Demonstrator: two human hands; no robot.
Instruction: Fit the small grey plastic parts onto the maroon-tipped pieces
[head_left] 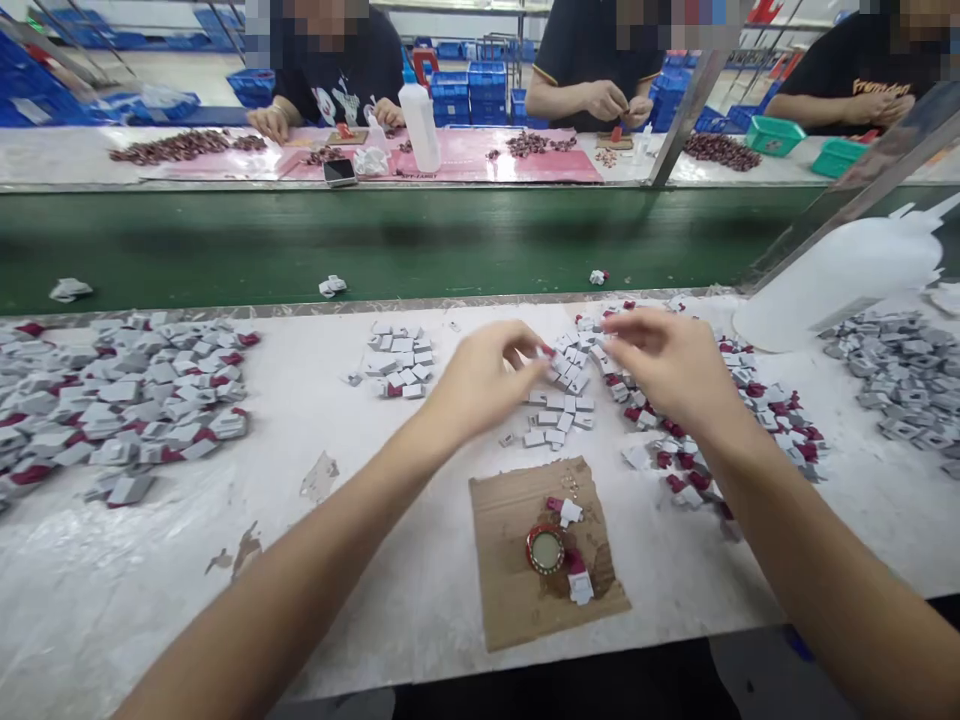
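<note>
My left hand (491,380) is closed in a pinch, with a small dark-red and white plastic part (549,353) at its fingertips, slightly blurred. Below and beside it lie loose white plastic pieces (559,405). My right hand (667,365) hovers at the edge of a pile of red-and-white parts (776,415); its thumb and forefinger look apart, with nothing clear between them. Nearer me, a piece of cardboard (510,610) carries a round bottle cap (546,549) and two red-and-white parts, one beside the cap (579,582) and one above it.
A large heap of grey-and-red parts (127,390) covers the left; grey pieces (900,370) lie far right. A white bottle (832,275) leans beside a metal post (855,190). Beyond the green belt (450,240), several people work at another table (480,155).
</note>
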